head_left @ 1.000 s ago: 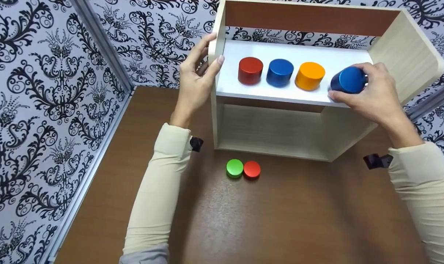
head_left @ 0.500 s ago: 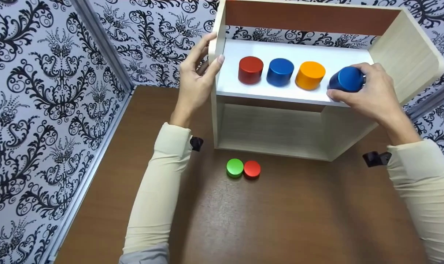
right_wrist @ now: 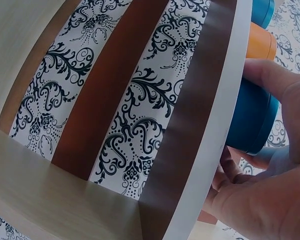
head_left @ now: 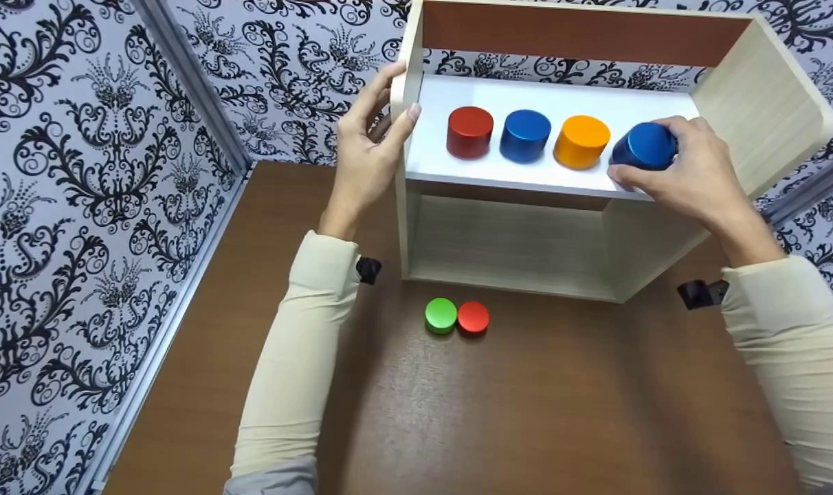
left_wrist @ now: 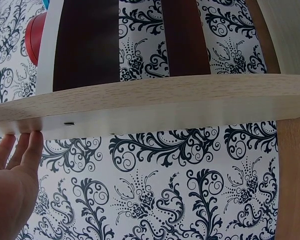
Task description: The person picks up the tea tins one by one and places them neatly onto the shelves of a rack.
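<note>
In the head view my right hand [head_left: 698, 172] grips a blue round canister [head_left: 643, 146] at the right end of the white shelf board [head_left: 526, 175]. Its thumb lies at the front and its fingers reach behind. The right wrist view shows the same blue canister [right_wrist: 254, 117] at the board's edge. Left of it stand an orange canister [head_left: 581, 142], another blue one [head_left: 525, 136] and a red one [head_left: 469, 132]. My left hand [head_left: 368, 141] holds the left side panel [head_left: 404, 89] of the shelf unit, thumb at the front edge, fingertips on the outer face.
On the brown table [head_left: 526, 405] in front of the unit, a small green canister [head_left: 440, 315] and a small red canister [head_left: 473, 318] stand side by side. The lower compartment [head_left: 513, 240] lies under the white board. Patterned walls [head_left: 80, 206] surround the table.
My right hand has slid the blue canister a little to the left, toward the orange one. My left hand and the other canisters have stayed in place.
</note>
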A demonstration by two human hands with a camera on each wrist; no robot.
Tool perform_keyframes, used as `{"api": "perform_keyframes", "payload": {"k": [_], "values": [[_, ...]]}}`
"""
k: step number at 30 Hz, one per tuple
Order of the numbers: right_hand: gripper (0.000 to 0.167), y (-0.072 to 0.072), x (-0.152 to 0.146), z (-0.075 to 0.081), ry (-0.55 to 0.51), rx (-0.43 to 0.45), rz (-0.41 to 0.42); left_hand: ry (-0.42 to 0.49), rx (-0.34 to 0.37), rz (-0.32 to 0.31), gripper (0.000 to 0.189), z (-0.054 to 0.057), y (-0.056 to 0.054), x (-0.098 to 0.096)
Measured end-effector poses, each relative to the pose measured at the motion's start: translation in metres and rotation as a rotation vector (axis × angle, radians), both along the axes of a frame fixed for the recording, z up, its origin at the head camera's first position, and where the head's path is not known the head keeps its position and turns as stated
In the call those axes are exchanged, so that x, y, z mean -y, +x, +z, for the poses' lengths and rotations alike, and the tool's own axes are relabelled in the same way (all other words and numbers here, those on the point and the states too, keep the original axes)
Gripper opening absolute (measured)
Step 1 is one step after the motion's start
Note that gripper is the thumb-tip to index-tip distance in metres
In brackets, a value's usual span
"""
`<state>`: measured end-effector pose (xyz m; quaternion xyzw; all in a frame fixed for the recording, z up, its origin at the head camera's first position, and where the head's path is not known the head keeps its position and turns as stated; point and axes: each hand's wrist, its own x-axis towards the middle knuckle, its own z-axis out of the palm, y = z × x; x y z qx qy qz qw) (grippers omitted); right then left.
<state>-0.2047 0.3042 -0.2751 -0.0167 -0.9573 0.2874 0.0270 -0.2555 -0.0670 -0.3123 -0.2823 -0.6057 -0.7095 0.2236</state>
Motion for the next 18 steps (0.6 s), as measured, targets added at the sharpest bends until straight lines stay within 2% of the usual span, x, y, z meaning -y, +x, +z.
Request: {"api": "perform_keyframes", "payload": {"k": [18], "values": [[0.09, -0.0045, -0.0017, -0.0024, -0.035, -0.005, 0.025, 0.005, 0.021, 0.0, 0.048, 0.0006, 0.0003, -0.0003]]}}
